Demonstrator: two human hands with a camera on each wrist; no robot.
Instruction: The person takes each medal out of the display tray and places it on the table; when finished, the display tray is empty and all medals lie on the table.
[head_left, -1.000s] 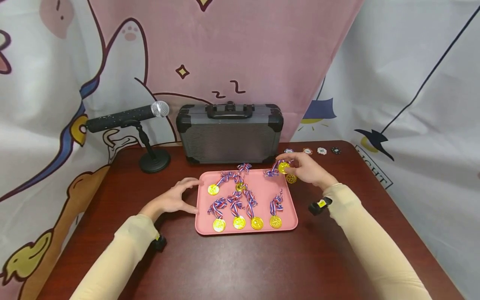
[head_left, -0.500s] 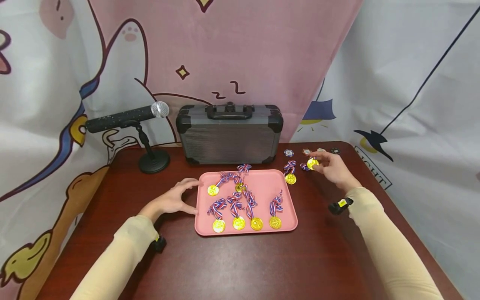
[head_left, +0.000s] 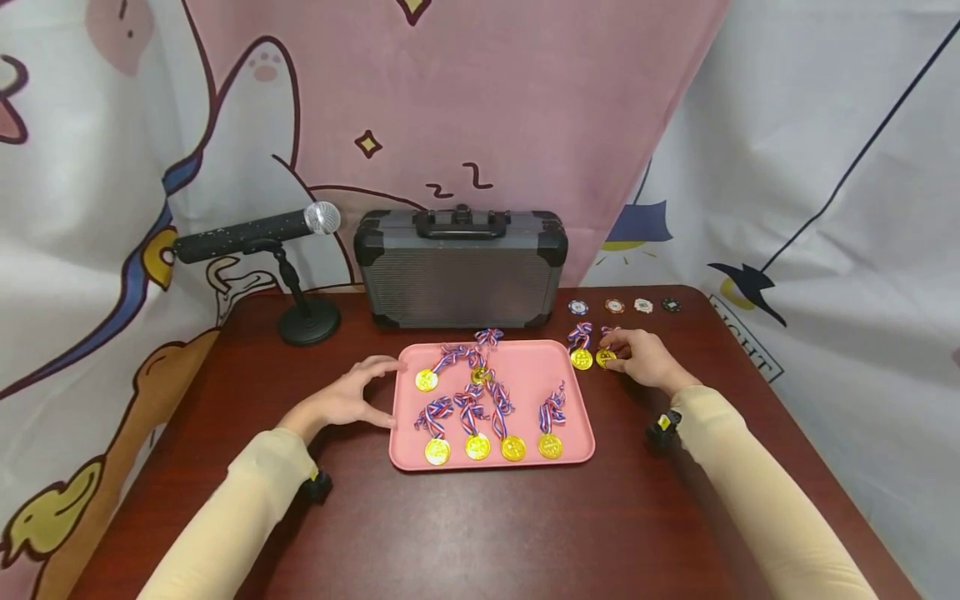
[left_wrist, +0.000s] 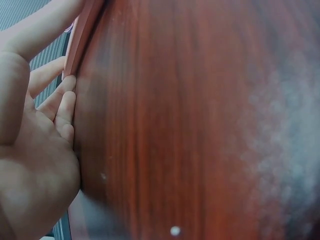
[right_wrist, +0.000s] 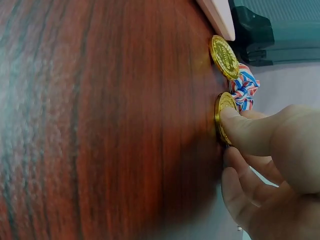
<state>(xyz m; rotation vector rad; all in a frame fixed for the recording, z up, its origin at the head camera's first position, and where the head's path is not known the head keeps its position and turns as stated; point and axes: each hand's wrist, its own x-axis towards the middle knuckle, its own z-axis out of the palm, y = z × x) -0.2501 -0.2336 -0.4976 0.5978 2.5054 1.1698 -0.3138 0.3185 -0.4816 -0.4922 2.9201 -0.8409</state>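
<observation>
My right hand [head_left: 647, 358] is at the table right of the pink tray [head_left: 525, 367], pinching a gold medal [head_left: 606, 358] with a striped ribbon. In the right wrist view the thumb [right_wrist: 250, 131] lies on this medal's face, and the other fingers are partly hidden behind it. A second gold medal [head_left: 581, 359] lies just to its left, its red, white and blue ribbon [head_left: 580, 335] bunched above. On the tray are several more medals with knotted ribbons. My left hand [head_left: 343, 398] is at the tray's left edge, thumb and fingers spread apart, fingertips right at the rim.
Behind the tray stands a grey case [head_left: 461, 279] with black corners. A microphone [head_left: 255, 233] on a stand is at the back left. Several poker chips [head_left: 615, 306] lie in a row at the back right. Printed cloth [head_left: 510, 100] hangs behind the table.
My right hand has carried a medal from over the tray's back right corner, out to the right, then down to the table beside the other medal. The left hand has stayed put.
</observation>
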